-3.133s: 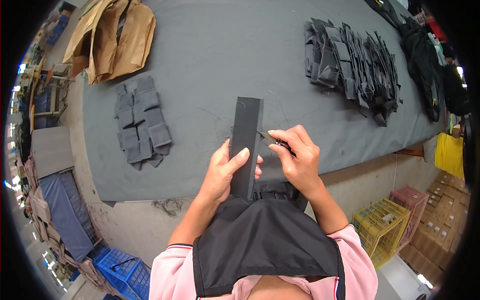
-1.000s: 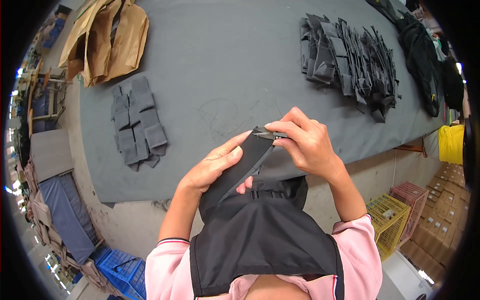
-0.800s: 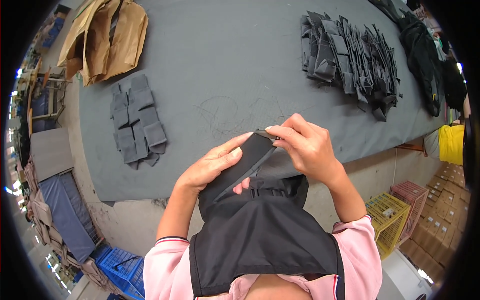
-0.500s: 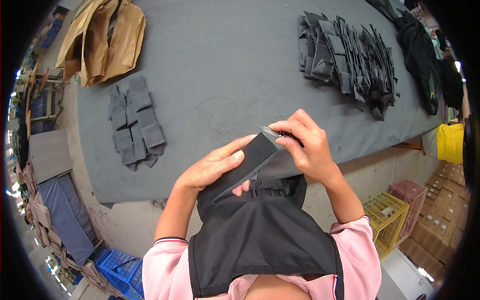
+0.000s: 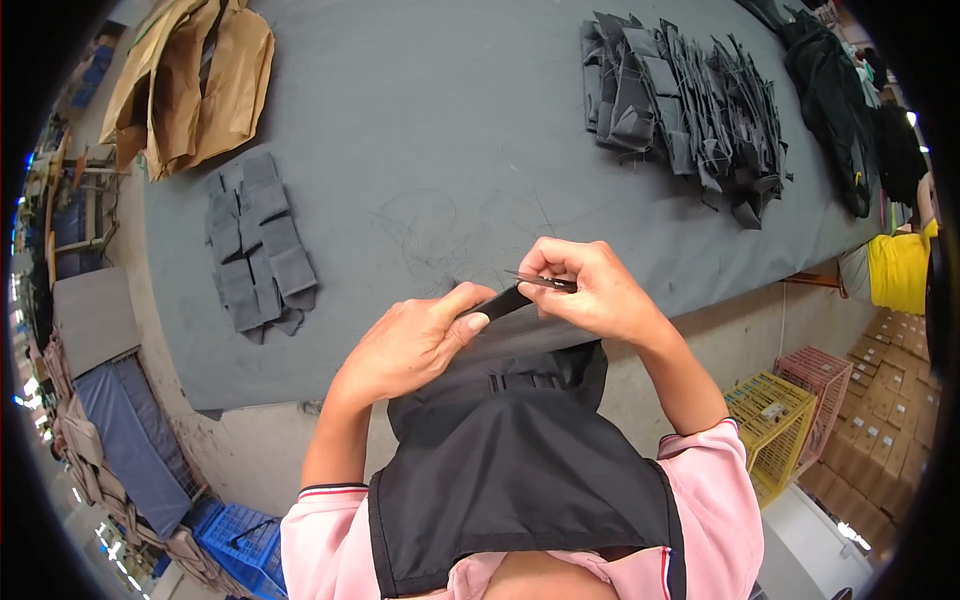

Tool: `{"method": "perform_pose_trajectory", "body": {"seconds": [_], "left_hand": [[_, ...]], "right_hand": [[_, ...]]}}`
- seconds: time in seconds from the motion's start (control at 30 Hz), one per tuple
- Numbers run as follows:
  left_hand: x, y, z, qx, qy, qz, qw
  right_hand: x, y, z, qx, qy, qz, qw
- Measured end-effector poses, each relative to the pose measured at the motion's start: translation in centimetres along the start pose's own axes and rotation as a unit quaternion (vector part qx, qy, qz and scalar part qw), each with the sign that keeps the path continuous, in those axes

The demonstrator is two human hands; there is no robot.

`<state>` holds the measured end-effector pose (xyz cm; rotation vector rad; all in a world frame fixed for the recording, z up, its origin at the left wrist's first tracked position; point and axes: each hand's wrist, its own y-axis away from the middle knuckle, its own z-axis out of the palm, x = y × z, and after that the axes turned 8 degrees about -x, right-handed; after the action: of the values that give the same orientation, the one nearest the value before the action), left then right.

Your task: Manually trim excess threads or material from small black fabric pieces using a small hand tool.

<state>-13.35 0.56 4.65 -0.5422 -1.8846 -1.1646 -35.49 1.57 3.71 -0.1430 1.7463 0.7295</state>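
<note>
My left hand (image 5: 408,342) grips a dark grey fabric piece (image 5: 507,328) at the table's near edge, thumb on top. The piece is tilted, with its black upper face now narrow in view. In my right hand (image 5: 592,290) is a pair of small thread snips (image 5: 545,283), pinched between thumb and fingers. The pointed blades are at the far right corner of the fabric; whether they touch it I cannot tell. Loose threads (image 5: 425,225) lie on the grey-covered table (image 5: 420,100) just beyond my hands.
A neat stack of grey fabric pieces (image 5: 262,250) lies left, below a brown paper bag (image 5: 190,90). A larger frayed pile (image 5: 690,115) sits far right, near black cloth (image 5: 825,110). Yellow (image 5: 770,420) and pink crates (image 5: 818,385) stand right, a blue crate (image 5: 238,545) lower left.
The fabric piece has been tipped, so its broad black face now shows only as a narrow strip. My right hand has shifted slightly left, and the snips have turned.
</note>
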Motion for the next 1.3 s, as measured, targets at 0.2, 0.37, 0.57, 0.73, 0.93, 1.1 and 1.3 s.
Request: {"method": "perform_pose_trajectory", "body": {"seconds": [0.2,0.37,0.57,0.73,0.93,1.1,1.3], "left_hand": [[0.8,0.2,0.2,0.020,-0.100,-0.014,0.995],[0.4,-0.2,0.4,0.026,-0.103,-0.008,0.994],[0.2,-0.3,0.4,0.008,-0.094,-0.020,0.995],[-0.5,-0.3,0.7,0.005,-0.067,-0.009,0.998],[-0.6,-0.4,0.2,-0.040,0.018,-0.029,0.999],[-0.4,-0.3,0.4,-0.001,-0.007,-0.007,1.000],[0.5,-0.1,1.7,0.172,-0.200,-0.009,0.965]], "right_hand": [[-0.2,0.2,0.4,-0.018,-0.012,-0.006,1.000],[0.6,0.4,0.4,-0.037,-0.160,0.037,0.986],[0.8,0.9,0.9,-0.024,-0.169,0.035,0.985],[1.5,0.9,0.6,-0.037,-0.207,0.032,0.977],[2.0,1.1,2.1,0.159,0.038,-0.182,0.970],[2.5,0.2,2.4,0.134,0.018,-0.180,0.974],[2.6,0.2,3.1,0.204,-0.353,-0.054,0.912]]}}
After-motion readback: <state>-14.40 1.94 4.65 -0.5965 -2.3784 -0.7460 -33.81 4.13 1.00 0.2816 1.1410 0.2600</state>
